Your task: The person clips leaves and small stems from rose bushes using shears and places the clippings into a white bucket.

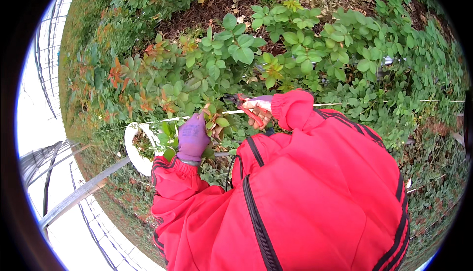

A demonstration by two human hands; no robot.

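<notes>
My left hand [193,138], in a purple glove with printing on its back, is closed around leafy rose stems [218,122]. Green and reddish-brown leaves stick out on both sides of it; the stems inside the grip are hidden. My right hand [261,111] holds pruning shears [249,110] with red handles, and its glove leaves the fingers bare. The dark blades point left into the foliage, a short way right of and above my left hand. Whether the blades touch a stem cannot be made out.
A pale string [325,104] runs across the row close to both hands. Left of my left hand is a white round rim [130,141], with greenery inside it. A metal pole [87,189] slants at lower left. Rose bushes [303,49] and brown mulch [221,8] lie ahead.
</notes>
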